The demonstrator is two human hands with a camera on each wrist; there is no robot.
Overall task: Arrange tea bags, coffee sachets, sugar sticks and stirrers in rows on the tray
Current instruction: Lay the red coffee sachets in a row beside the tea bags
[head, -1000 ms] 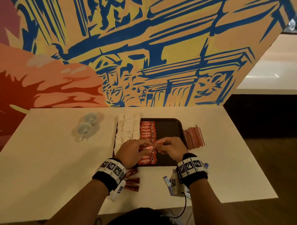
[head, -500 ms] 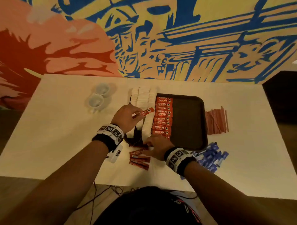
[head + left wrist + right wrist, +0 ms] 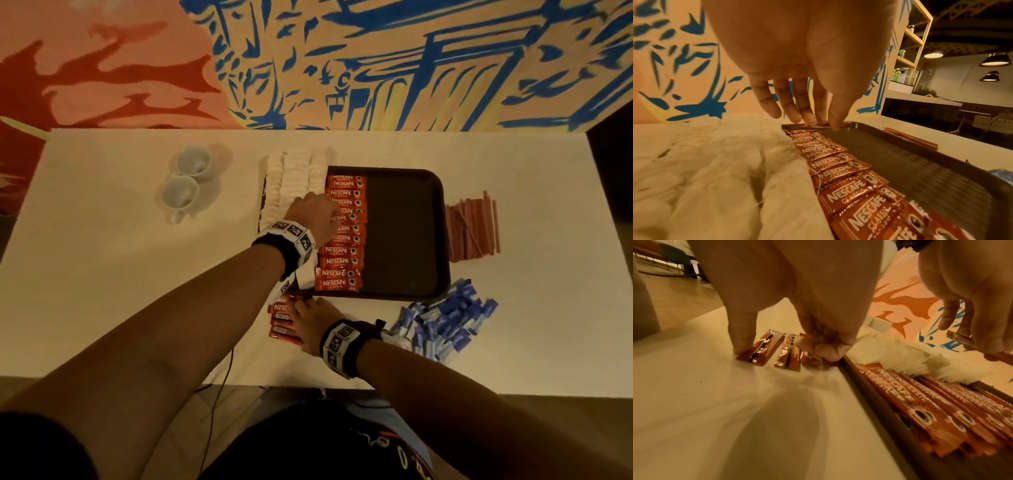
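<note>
Fingers of left hand (image 3: 313,212) pinch sachet (image 3: 819,124) above tray (image 3: 442,240) — right hand (image 3: 313,323) grip pinches another.

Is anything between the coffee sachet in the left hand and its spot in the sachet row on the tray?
Nothing visible blocks it. The left hand pinches the coffee sachet above the sachet row on the tray, with only open air below. The tea bags lie beside the row, not across it.

The coffee sachets (image 3: 342,236) in the row on the tray (image 3: 404,233), directly beneath and beside the left hand (image 3: 313,214), read "NESCAFE CLASSIC" in white lettering. A loose sachet (image 3: 280,307) touching the right hand (image 3: 313,323) shows partial lettering "NES". No other text is legible.
</note>
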